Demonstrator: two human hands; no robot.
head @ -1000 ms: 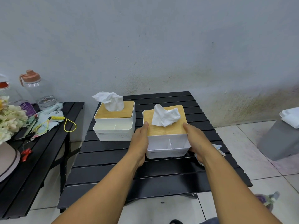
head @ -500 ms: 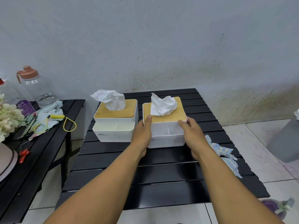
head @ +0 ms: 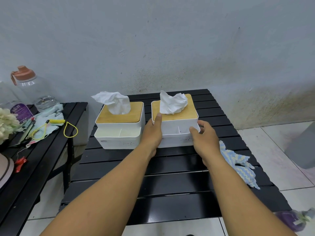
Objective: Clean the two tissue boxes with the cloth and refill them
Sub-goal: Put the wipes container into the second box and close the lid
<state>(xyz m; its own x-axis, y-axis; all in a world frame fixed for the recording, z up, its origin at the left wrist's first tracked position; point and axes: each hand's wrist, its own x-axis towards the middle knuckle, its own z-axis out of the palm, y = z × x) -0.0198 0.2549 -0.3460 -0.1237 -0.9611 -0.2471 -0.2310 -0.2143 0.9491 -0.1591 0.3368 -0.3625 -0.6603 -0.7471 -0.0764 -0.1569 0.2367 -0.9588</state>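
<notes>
Two white tissue boxes with wooden lids stand side by side at the back of the black slatted table (head: 170, 198), each with a white tissue sticking up out of its lid. My left hand (head: 152, 135) holds the left side of the right tissue box (head: 177, 124), thumb up against the lid's edge. My right hand (head: 205, 141) curls round that box's front right corner. The left tissue box (head: 119, 128) stands free, close beside my left hand. A blue and pale striped cloth (head: 238, 165) lies crumpled on the table's right edge, beside my right wrist.
The wall rises right behind the table. A second black table (head: 42, 160) on the left carries a clear bottle (head: 27, 84), a glass dish, flowers, a rag and a yellow coiled cord (head: 57, 121). A grey bin (head: 302, 143) stands on the tiled floor at right.
Both hands have pushed the right tissue box away from me until it sits level with the left box. My right hand has come off the cloth, which now lies uncovered.
</notes>
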